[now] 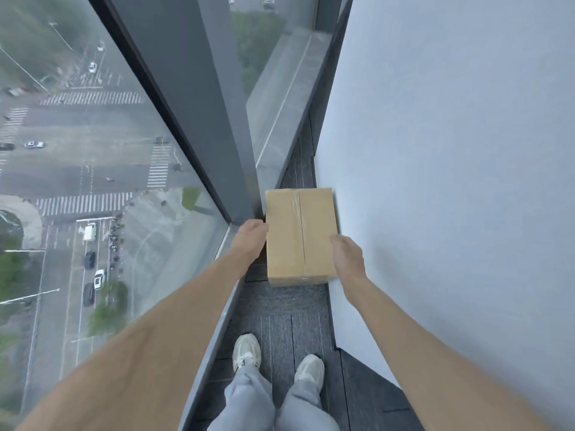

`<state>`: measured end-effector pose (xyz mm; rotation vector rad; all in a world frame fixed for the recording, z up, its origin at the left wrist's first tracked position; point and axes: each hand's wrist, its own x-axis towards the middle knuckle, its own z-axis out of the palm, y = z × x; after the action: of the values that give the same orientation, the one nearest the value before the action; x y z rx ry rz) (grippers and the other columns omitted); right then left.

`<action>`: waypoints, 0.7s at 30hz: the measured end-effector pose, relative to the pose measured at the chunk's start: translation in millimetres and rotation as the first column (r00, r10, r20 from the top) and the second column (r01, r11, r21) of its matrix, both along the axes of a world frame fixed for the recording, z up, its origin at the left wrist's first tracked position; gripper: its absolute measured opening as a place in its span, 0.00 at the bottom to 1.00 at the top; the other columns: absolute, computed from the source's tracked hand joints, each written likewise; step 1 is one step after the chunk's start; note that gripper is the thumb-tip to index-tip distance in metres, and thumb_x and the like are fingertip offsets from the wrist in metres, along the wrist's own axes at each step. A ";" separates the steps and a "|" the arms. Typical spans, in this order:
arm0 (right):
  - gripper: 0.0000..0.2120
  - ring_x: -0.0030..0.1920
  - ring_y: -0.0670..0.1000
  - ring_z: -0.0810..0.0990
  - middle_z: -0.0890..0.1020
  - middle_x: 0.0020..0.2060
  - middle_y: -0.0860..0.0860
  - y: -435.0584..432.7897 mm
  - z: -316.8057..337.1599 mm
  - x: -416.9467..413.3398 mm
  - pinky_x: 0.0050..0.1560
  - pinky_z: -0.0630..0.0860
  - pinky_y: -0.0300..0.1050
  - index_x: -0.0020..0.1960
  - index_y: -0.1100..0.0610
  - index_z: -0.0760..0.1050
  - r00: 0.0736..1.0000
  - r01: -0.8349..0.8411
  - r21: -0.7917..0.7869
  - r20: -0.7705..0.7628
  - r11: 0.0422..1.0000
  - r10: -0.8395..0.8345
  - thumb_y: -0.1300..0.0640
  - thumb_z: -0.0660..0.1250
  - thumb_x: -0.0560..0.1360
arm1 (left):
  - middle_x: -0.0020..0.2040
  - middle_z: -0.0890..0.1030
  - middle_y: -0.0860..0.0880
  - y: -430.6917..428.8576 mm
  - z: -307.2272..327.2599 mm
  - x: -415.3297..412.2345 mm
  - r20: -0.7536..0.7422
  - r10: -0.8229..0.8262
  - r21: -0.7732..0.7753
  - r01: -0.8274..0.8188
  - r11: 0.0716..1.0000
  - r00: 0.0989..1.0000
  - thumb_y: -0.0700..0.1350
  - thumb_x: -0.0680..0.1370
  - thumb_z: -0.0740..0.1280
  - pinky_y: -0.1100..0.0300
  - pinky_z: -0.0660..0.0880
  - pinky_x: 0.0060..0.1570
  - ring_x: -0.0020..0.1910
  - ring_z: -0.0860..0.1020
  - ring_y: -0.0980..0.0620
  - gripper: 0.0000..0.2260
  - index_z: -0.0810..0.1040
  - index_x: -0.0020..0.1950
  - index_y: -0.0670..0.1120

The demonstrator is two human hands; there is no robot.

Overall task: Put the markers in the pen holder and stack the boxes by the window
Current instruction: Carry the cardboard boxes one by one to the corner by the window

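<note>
Dark grey carpet-tile floor (280, 309) is running as a narrow strip between a floor-to-ceiling glass window (93, 150) on the left and a plain white wall (451, 181) on the right.

Item: one brown cardboard box (300, 236), rectangular, its top flaps sealed with clear tape along the centre seam. It is lying at the far end of the strip, its right side against the white wall and its left side just beside the dark grey metal window mullion (199, 104). Whether it is resting on the floor or on something beneath cannot be told.

Hands: the left hand (250, 234) is curling its fingers over the box's left edge, near the far corner, grasping it. The right hand (347, 255) is lying against the box's right edge, near the near corner, squeezed between box and wall; whether its fingers are gripping cannot be told. Both bare forearms are reaching forward from the lower corners.

Surroundings: a pair of pale sneakers (247, 353) under light grey trousers (249, 402) is standing on the near floor, well apart from the box. Wall and mullion are hemming the box in on both sides.
</note>
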<state>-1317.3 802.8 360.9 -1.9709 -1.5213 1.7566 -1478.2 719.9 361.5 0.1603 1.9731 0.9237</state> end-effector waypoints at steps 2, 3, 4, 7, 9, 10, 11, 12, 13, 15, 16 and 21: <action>0.18 0.65 0.55 0.73 0.75 0.67 0.56 -24.3 41.0 11.4 0.66 0.68 0.51 0.68 0.59 0.72 0.995 0.044 -0.030 -0.086 0.999 -0.046 0.53 0.57 0.81 | 0.43 0.73 0.54 -17.2 46.8 14.1 0.048 0.096 0.057 -0.098 0.994 0.994 0.42 0.83 0.58 0.52 0.73 0.55 0.46 0.72 0.53 0.09 0.73 0.46 0.52; 0.18 0.65 0.53 0.72 0.75 0.67 0.54 -35.7 61.0 16.9 0.66 0.68 0.50 0.68 0.58 0.72 0.991 0.062 -0.032 -0.117 0.998 -0.065 0.53 0.57 0.81 | 0.47 0.75 0.54 -27.3 68.1 23.9 0.086 0.135 0.096 -0.143 0.985 0.987 0.43 0.83 0.58 0.52 0.74 0.57 0.49 0.73 0.54 0.06 0.74 0.51 0.50; 0.17 0.65 0.53 0.72 0.75 0.67 0.53 -46.3 81.0 22.0 0.65 0.68 0.49 0.68 0.57 0.72 0.986 0.071 -0.024 -0.147 0.997 -0.074 0.53 0.57 0.82 | 0.51 0.77 0.53 -37.5 89.0 35.4 0.108 0.153 0.139 -0.167 0.976 0.982 0.44 0.84 0.58 0.52 0.75 0.57 0.52 0.74 0.54 0.06 0.74 0.56 0.49; 0.19 0.66 0.52 0.73 0.76 0.66 0.51 -77.8 140.0 37.3 0.64 0.70 0.48 0.71 0.54 0.71 0.963 0.126 0.001 -0.240 0.992 -0.122 0.49 0.59 0.83 | 0.60 0.78 0.49 -66.6 144.2 71.0 0.149 0.206 0.228 -0.236 0.945 0.967 0.43 0.84 0.58 0.50 0.76 0.59 0.57 0.76 0.51 0.08 0.74 0.61 0.47; 0.18 0.66 0.51 0.74 0.77 0.65 0.51 -98.8 174.1 48.2 0.62 0.72 0.47 0.69 0.53 0.74 0.942 0.169 0.016 -0.295 0.985 -0.157 0.48 0.60 0.82 | 0.61 0.79 0.48 -82.7 167.9 92.6 0.192 0.202 0.262 -0.248 0.933 0.960 0.43 0.84 0.58 0.50 0.77 0.57 0.57 0.77 0.51 0.09 0.75 0.61 0.47; 0.17 0.66 0.51 0.74 0.78 0.65 0.50 -109.3 187.7 54.4 0.65 0.72 0.49 0.68 0.53 0.75 0.932 0.197 0.024 -0.315 0.980 -0.179 0.49 0.61 0.82 | 0.61 0.79 0.48 -89.9 177.5 102.6 0.208 0.172 0.282 -0.227 0.932 0.963 0.44 0.84 0.57 0.51 0.77 0.56 0.57 0.77 0.51 0.10 0.75 0.61 0.47; 0.15 0.66 0.51 0.75 0.78 0.65 0.50 -120.2 201.2 60.8 0.68 0.71 0.52 0.66 0.52 0.76 0.922 0.224 0.030 -0.329 0.974 -0.202 0.49 0.62 0.82 | 0.61 0.80 0.49 -96.6 186.3 111.3 0.221 0.139 0.303 -0.203 0.931 0.965 0.44 0.84 0.56 0.52 0.78 0.54 0.56 0.78 0.52 0.11 0.76 0.62 0.47; 0.14 0.65 0.51 0.75 0.78 0.64 0.50 -130.8 212.1 67.4 0.69 0.71 0.53 0.64 0.51 0.76 0.910 0.255 0.039 -0.349 0.966 -0.226 0.49 0.62 0.81 | 0.61 0.80 0.49 -103.0 194.3 118.8 0.231 0.106 0.324 -0.179 0.929 0.967 0.44 0.84 0.56 0.53 0.78 0.54 0.56 0.78 0.53 0.12 0.76 0.63 0.46; 0.13 0.64 0.51 0.76 0.79 0.63 0.49 -142.1 224.0 73.6 0.69 0.71 0.54 0.64 0.49 0.76 0.896 0.286 0.055 -0.369 0.957 -0.247 0.49 0.62 0.81 | 0.61 0.80 0.49 -109.2 201.6 125.0 0.239 0.072 0.341 -0.153 0.927 0.968 0.44 0.84 0.56 0.52 0.78 0.55 0.57 0.79 0.52 0.13 0.76 0.65 0.46; 0.11 0.62 0.49 0.77 0.80 0.60 0.47 -162.6 240.6 85.4 0.68 0.72 0.53 0.62 0.49 0.76 0.861 0.366 0.074 -0.406 0.928 -0.307 0.49 0.63 0.81 | 0.60 0.81 0.50 -119.9 214.4 133.9 0.251 0.003 0.360 -0.096 0.928 0.968 0.44 0.84 0.55 0.49 0.78 0.58 0.58 0.79 0.51 0.13 0.76 0.64 0.46; 0.11 0.61 0.48 0.78 0.81 0.59 0.47 -172.8 245.8 91.3 0.68 0.73 0.52 0.61 0.49 0.77 0.833 0.419 0.071 -0.427 0.905 -0.352 0.50 0.63 0.81 | 0.60 0.81 0.50 -125.5 220.4 137.9 0.254 -0.034 0.364 -0.063 0.929 0.967 0.44 0.84 0.55 0.49 0.77 0.59 0.58 0.79 0.51 0.13 0.76 0.63 0.47; 0.15 0.58 0.47 0.82 0.83 0.58 0.50 -230.0 261.0 123.2 0.64 0.77 0.51 0.65 0.57 0.77 0.649 0.675 0.051 -0.515 0.736 -0.560 0.56 0.67 0.79 | 0.58 0.82 0.53 -155.4 246.0 166.4 0.258 -0.276 0.420 0.150 0.895 0.926 0.45 0.82 0.54 0.54 0.78 0.56 0.58 0.79 0.54 0.15 0.77 0.63 0.48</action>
<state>-1194.0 572.8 621.9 -1.5130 -0.7081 1.4861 -1311.8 564.5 607.5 0.4280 1.4280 1.1150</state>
